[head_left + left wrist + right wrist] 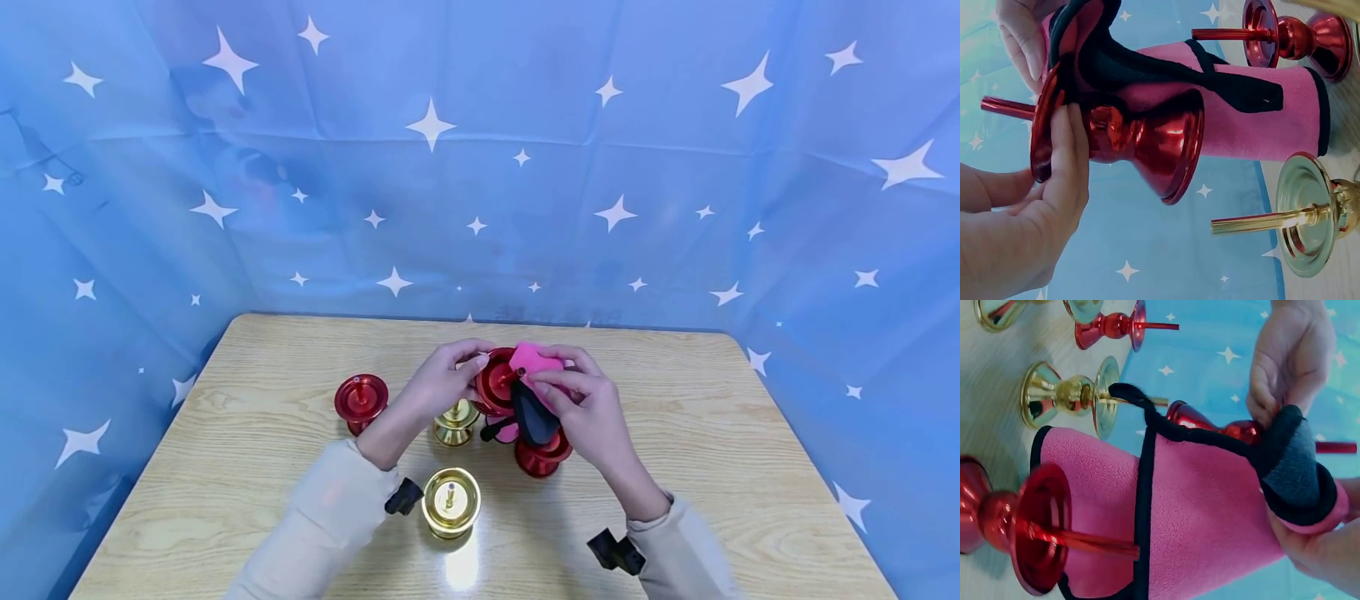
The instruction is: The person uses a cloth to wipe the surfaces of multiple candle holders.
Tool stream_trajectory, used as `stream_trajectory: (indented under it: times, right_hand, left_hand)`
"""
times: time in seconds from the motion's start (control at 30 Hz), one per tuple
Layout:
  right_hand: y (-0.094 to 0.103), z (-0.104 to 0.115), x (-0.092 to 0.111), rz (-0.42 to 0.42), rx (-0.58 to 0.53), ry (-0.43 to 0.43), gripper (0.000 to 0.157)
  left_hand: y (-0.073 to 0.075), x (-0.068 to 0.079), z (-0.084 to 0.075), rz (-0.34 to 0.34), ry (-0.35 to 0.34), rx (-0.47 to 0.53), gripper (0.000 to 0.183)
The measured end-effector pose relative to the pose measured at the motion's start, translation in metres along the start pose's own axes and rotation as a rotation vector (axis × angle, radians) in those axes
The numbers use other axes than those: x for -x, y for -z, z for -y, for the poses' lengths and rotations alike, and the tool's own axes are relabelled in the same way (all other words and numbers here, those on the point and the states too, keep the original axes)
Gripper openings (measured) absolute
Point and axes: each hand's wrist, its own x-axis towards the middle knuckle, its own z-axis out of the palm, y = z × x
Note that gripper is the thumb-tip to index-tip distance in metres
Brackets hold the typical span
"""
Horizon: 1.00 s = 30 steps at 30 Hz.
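My left hand [438,382] grips a shiny red candlestick [1107,134] by its dish, lifted above the table with its thin spike upward. In my right hand [596,412] is a pink cloth [1210,506] with black edging and a black strap, pinched near the top. Its folded upper part touches the dish of the red candlestick. The rest hangs down between the other candlesticks. In the right wrist view the left fingers [1266,394] lie along the candlestick's rim, partly hidden by the cloth.
On the wooden table [247,517] stand a gold candlestick [450,504] in front and another gold candlestick [453,435] under my left hand. One red candlestick [362,400] is at the left, a second red candlestick [542,460] below my right hand. A blue star-patterned curtain [480,183] encloses the table.
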Motion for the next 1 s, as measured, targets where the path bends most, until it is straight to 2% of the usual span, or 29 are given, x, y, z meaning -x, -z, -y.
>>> stream_trajectory:
  times: [0.17, 0.3, 0.5, 0.7, 0.8, 0.87, 1.0]
  right_hand:
    - [-0.003, -0.001, 0.003, -0.04, -0.02, -0.094, 0.013]
    - [-0.008, -0.001, 0.007, -0.073, -0.033, -0.089, 0.012]
    - [-0.013, 0.001, 0.009, -0.086, -0.063, -0.024, 0.014]
    - [-0.006, 0.005, 0.001, -0.084, 0.011, 0.046, 0.016]
    - [-0.003, 0.007, -0.003, -0.075, 0.028, 0.062, 0.014]
    - [-0.003, 0.008, -0.004, -0.067, 0.038, 0.066, 0.014]
    - [-0.004, 0.007, -0.003, -0.073, 0.052, 0.048, 0.015]
  left_hand:
    - [-0.002, 0.0, 0.002, -0.099, 0.023, 0.108, 0.032]
    - [0.0, 0.001, 0.003, -0.13, 0.012, 0.186, 0.03]
    - [0.008, -0.001, 0.0, -0.045, -0.003, 0.169, 0.033]
    - [0.021, 0.001, -0.012, 0.081, 0.001, 0.067, 0.032]
    - [0.023, 0.002, -0.016, 0.122, 0.011, 0.054, 0.032]
    - [0.022, 0.003, -0.017, 0.12, 0.018, 0.064, 0.032]
    - [0.019, 0.003, -0.016, 0.065, 0.038, 0.144, 0.031]
